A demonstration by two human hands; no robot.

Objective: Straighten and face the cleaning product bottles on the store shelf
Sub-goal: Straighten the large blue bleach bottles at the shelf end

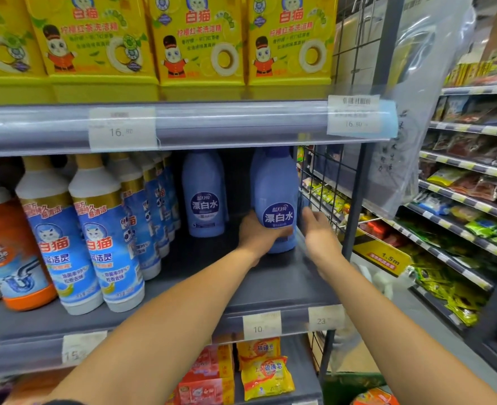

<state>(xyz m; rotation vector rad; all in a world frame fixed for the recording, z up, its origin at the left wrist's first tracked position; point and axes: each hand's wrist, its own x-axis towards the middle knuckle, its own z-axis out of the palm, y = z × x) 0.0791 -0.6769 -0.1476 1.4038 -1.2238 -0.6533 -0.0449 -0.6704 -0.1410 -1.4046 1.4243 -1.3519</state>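
Head view: left hand (260,232) clamps the lower left side of 1 upright blue bleach bottle (276,200) near the shelf's (270,276) right edge, label facing out, while right hand (318,229) hovers spread just right of it, apparently not touching

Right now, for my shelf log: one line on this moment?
left hand gripping front bleach bottle | right hand open beside it | label facing out
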